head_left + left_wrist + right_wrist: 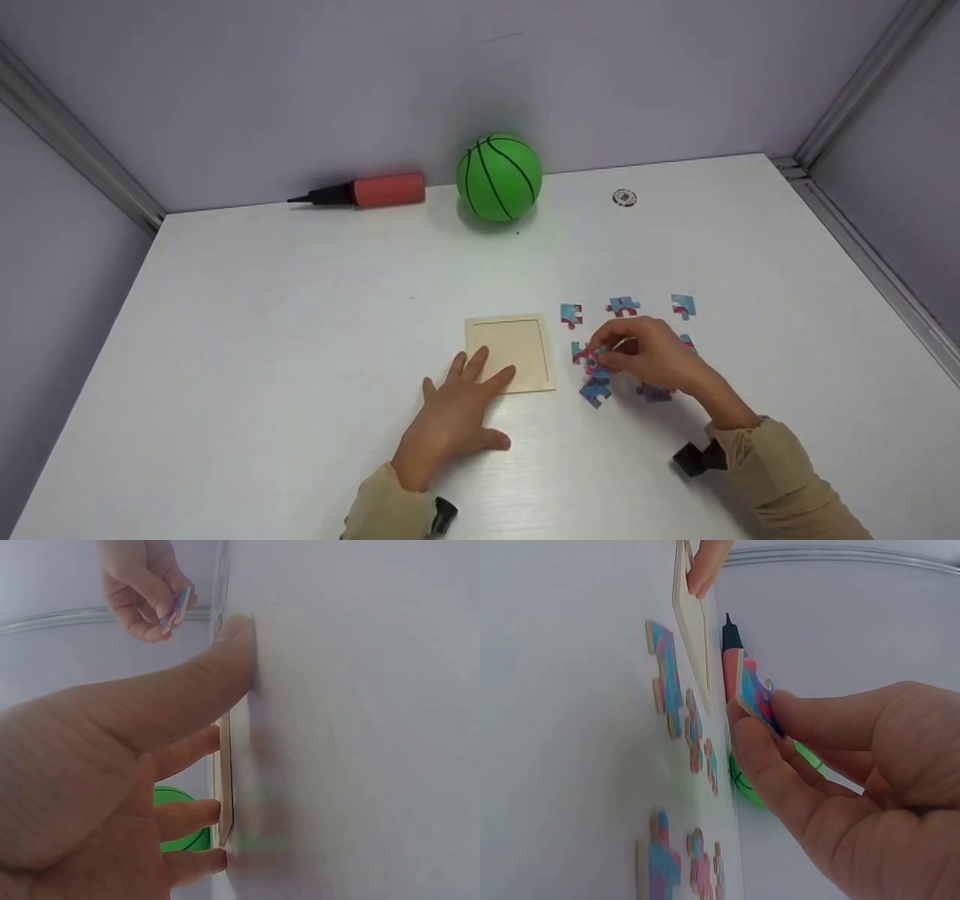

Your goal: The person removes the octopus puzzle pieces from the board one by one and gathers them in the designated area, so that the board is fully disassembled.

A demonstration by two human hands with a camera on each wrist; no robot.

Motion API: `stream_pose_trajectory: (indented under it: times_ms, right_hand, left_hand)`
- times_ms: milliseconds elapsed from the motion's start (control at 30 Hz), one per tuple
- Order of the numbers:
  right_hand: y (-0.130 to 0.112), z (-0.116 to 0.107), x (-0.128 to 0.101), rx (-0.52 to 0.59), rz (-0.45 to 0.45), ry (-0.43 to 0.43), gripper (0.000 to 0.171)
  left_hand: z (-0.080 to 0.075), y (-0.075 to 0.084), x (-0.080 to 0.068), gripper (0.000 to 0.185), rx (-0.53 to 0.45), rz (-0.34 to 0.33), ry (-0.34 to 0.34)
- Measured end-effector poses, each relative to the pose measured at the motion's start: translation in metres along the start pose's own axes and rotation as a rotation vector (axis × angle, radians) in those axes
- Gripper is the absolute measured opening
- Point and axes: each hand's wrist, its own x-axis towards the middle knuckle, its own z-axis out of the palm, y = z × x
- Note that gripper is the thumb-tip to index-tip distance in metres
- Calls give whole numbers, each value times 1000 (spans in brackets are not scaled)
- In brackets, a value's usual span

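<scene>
My right hand (651, 356) pinches a puzzle piece (756, 694) between thumb and fingers, raised over the table among the other pieces. That piece is painted blue, pink and purple, with a pale wooden edge. My left hand (455, 416) lies spread, its fingertips on a square wooden puzzle tray (517, 349) and its thumb off the near side. Several loose puzzle pieces lie right of the tray, among them a corner piece (596, 391) at the near left, one at the far left (571, 315) and one at the far right (683, 305). The right hand partly hides the middle ones.
At the back wall stand a green ball (499, 178) with black lines and a red hand pump (388, 190) with a black nozzle. A round patterned chip (624, 197) lies at the back right. Grey walls with metal rails (847, 225) border the white table.
</scene>
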Motion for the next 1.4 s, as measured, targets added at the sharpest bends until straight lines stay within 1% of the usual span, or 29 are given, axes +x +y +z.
stream_pose_trajectory:
  times_ms: [133, 233, 400, 533, 600, 667, 800, 900, 1033, 1167, 1267, 1333, 1367, 1400]
  right_hand:
    - [11, -15, -14, -43, -6, 13, 11]
    - [18, -25, -25, -62, 8, 18, 11]
    - [30, -39, -43, -100, 79, 19, 12]
    - [40, -50, -56, -68, 146, -14, 14]
    - [44, -54, -62, -84, 173, -29, 15]
    - [47, -56, -67, -131, 181, -29, 15]
    - [51, -56, -71, -259, 181, 16, 13]
    - [53, -53, -68, -316, 172, 51, 12]
    - [56, -50, -64, -329, 160, 71, 11]
    - [59, -46, -64, -337, 142, 86, 14]
    - [59, -43, -64, -341, 129, 109, 14]
    - [57, -40, -65, -342, 128, 136, 13]
    - [55, -39, -65, -348, 122, 155, 12]
    - [51, -38, -65, -356, 112, 180, 12]
  left_hand:
    - [-2, -2, 0, 83, 3, -2, -3]
    - [-1, -3, 0, 83, -3, -5, -7]
    - [0, -4, 2, 84, -11, -4, -2]
    - [2, -4, 4, 84, -7, -1, 0]
    - [2, -5, 5, 84, -5, -3, -1]
    - [2, -5, 5, 84, -6, -5, -2]
    - [1, -6, 4, 84, -9, -7, 1]
    - [1, -6, 4, 86, -10, -11, 12]
    - [1, -6, 4, 87, -21, -15, 24]
    - [3, -6, 6, 81, -32, -16, 14]
    - [-1, -8, 4, 79, -78, 7, 7]
    - [-9, -11, 1, 77, -119, 35, 40]
    - [-15, -12, -2, 76, -132, 48, 77]
    - [-20, -14, -5, 74, -138, 62, 127]
